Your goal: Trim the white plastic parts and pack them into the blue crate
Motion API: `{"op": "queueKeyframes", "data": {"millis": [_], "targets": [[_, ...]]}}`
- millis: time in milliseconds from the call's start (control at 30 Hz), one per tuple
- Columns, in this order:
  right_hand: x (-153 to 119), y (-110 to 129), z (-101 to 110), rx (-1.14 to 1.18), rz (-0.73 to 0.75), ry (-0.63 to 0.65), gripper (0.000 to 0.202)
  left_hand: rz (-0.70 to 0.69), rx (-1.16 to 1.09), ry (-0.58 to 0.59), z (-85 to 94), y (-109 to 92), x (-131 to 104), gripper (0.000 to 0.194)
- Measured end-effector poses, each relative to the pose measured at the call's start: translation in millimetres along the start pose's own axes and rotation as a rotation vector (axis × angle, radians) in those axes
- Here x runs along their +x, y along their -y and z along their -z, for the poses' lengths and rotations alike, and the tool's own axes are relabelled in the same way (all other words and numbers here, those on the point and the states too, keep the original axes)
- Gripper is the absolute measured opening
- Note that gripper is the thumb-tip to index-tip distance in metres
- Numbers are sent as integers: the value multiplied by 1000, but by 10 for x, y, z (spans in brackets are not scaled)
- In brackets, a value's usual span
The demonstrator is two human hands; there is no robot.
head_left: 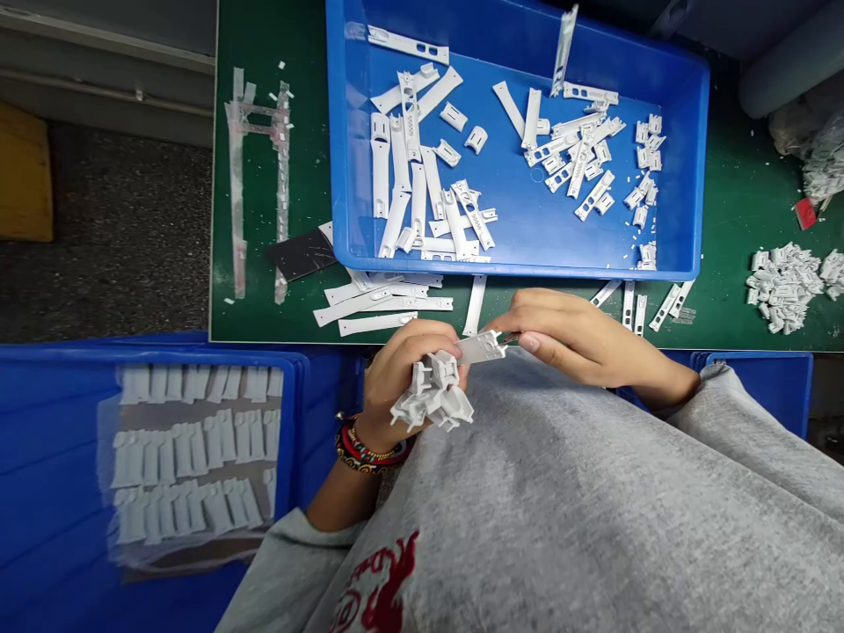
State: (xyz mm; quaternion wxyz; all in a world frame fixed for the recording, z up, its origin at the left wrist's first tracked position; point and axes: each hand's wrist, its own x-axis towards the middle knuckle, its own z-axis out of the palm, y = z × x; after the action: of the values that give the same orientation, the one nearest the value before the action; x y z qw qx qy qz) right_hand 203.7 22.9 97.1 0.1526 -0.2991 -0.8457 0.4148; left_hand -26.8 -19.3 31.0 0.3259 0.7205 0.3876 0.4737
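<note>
White and flat, the strip (480,349) has an uneven end.

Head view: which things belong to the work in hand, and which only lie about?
Likely part of the work:
white strip and white pieces in the left hand
slim dark item in the right hand, mostly hidden
blue tray of white parts

Apparently just lying about:
clear tape strips
black flat piece
red piece
</note>
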Motion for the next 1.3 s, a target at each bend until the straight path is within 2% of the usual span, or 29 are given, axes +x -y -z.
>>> {"op": "queueKeyframes", "data": {"millis": [167, 267, 333, 433, 533, 600, 767, 933, 1167, 1300], "targets": [[14, -9, 50, 2, 3, 23, 39, 102, -74, 19, 12, -26, 13, 26], [17, 16, 60, -14, 8, 26, 38, 74, -54, 20, 6, -29, 17, 26], [16, 20, 32, -53, -11, -32, 34, 33, -27, 11, -3, -15, 11, 27], [17, -16, -56, -199, -71, -191, 30, -15, -1, 10, -12, 12, -9, 24], [18, -52, -137, -304, -128, -360, 32, 1, -9, 25, -13, 19, -19, 19], [12, -40, -165, -278, -123, -412, 35, 27, 0, 12, -10, 8, -2, 18], [-2, 60, -189, -160, -11, -278, 36, -40, 91, -49, 11, -31, 76, 22], [45, 80, -209, -200, -84, -176, 40, -64, 102, -14, 42, -19, 59, 20], [79, 37, -252, -203, -79, -143, 43, -40, 154, -46, 32, 78, -40, 23], [73, 25, -268, -183, -87, -150, 43, -14, 153, -59, 16, 62, -35, 19]]}}
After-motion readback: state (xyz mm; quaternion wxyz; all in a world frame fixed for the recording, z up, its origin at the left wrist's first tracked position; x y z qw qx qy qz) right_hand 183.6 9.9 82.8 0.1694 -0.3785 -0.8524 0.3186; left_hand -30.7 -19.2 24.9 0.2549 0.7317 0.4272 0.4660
